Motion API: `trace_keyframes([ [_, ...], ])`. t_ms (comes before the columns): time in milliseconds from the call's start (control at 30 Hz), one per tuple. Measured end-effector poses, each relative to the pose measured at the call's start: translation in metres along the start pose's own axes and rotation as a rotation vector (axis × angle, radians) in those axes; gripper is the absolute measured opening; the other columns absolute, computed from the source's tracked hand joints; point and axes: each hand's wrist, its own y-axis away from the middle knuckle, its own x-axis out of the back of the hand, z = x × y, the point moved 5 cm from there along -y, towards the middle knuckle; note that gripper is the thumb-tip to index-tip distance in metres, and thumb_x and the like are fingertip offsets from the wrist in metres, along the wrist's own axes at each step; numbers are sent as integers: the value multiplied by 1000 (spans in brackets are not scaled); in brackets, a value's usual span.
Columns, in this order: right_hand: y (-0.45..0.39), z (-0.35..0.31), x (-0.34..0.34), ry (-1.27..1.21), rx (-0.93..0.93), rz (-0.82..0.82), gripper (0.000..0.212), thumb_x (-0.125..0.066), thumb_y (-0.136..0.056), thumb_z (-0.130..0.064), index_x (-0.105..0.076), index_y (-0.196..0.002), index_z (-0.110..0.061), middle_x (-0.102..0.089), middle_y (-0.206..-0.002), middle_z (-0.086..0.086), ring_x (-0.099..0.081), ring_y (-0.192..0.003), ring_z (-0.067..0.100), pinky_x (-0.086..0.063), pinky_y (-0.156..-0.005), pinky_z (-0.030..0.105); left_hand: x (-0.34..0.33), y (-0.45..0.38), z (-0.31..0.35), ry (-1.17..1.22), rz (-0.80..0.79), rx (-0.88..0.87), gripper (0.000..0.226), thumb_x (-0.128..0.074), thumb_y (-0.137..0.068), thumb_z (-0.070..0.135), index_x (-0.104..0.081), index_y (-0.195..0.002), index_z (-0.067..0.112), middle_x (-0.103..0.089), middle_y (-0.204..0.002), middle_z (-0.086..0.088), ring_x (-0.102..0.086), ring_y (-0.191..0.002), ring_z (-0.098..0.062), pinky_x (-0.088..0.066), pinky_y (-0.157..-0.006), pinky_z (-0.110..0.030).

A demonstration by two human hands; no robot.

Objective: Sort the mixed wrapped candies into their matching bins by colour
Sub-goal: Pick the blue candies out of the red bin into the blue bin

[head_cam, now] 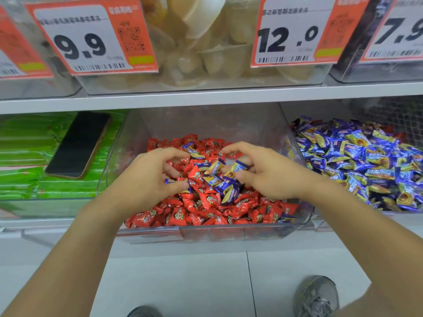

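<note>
Both hands are down in the clear middle bin [229,124], which is heaped with red wrapped candies [206,209]; a cluster of blue-and-yellow candies [225,185] lies mixed into the top of the heap, right between the two hands. The left hand [151,179] has its fingers curled over the pile, thumb and forefinger pinching a blue wrapper at its near edge. The right hand [265,170] is curled too, its fingertips closing on a blue-and-yellow candy [238,168] near the middle.

To the right stands another clear bin [366,110], filled with the same blue-and-yellow candies [366,161]. To the left, a bin [45,208] holds flat green packets [25,143], and a dark phone [79,145] lies tilted on top of them.

On the shelf above, a clear bin of pale yellowish cups [206,53] carries orange price tags reading 9.9 [91,37] and 12.0 [295,30]. Grey shoes [317,296] show on the floor below.
</note>
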Motion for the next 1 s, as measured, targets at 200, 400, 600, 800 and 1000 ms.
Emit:
trace_keyframes([
  [200,3,-3,10,-26,-1,-5,26,-61,-96,-19,-65,-118,-32,-69,-114,-17,-62,-110,-3,-49,-102,35,13,-1,6,-144,98,34,19,-78,-78,39,-75,-97,34,-59,-127,11,-60,-85,-3,-47,-83,-26],
  [400,8,-10,25,213,-26,196,29,-55,-89,-17,-67,-112,-32,-61,-61,-3,-50,-51,8,-49,-63,27,0,-6,32,123,250,-5,11,-59,-95,17,-50,-96,25,-66,-81,11,-60,-71,0,-41,-61,-16],
  [600,17,-20,24,229,-10,88,28,-53,-86,-8,-69,-96,-28,-63,-60,-22,-52,-49,8,-45,-56,21,-43,-27,53,-161,-48,-129,46,-55,-94,38,-43,-134,19,-47,-110,1,-52,-106,-13,-40,-87,-23],
  [800,8,-13,8,294,-57,-57,47,-72,-81,-40,-53,-124,-33,-51,-114,-8,-50,-91,4,-43,-86,27,-60,-41,28,-236,-267,-35,59,-69,-83,51,-54,-128,15,-39,-119,-3,-46,-107,-19,-42,-96,-33],
  [1000,-3,-8,-23,393,-38,-121,56,-70,-79,-62,-52,-117,-25,-51,-105,-7,-45,-99,13,-40,-81,32,-49,-45,23,-108,-212,-102,38,-86,-69,37,-69,-101,28,-50,-103,9,-53,-94,-12,-44,-88,-31],
])
